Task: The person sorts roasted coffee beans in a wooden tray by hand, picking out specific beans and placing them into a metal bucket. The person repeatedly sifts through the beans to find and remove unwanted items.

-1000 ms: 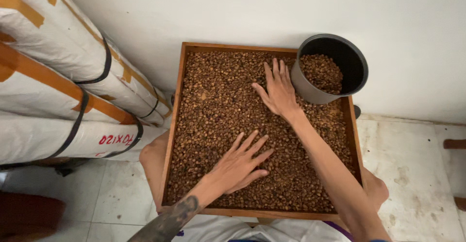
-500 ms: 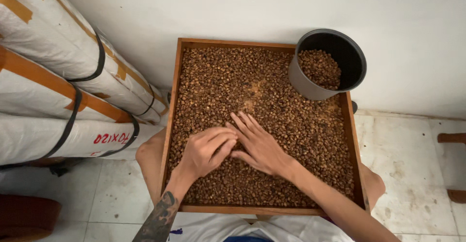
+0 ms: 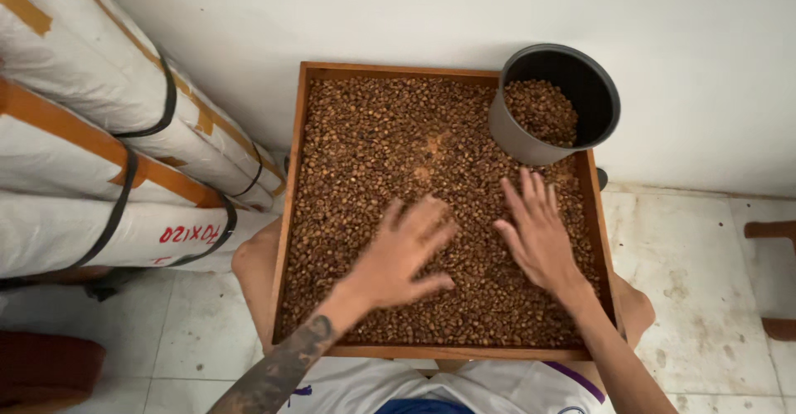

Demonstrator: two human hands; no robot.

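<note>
Resting flat on brown beans (image 3: 373,144): left hand (image 3: 404,252), fingers spread and slightly blurred, palm down, gripping nothing so far as the blur allows. Right hand (image 3: 539,236), just beside it to the right, fingers open and extended toward the far side, likewise empty. Beans fill a shallow wooden tray (image 3: 292,190) across the person's lap, lying under both palms. Far half of the tray is free. Dark bucket (image 3: 514,136), part-filled, occupies the far right corner. White rolls (image 3: 99,157) lie left.
</note>
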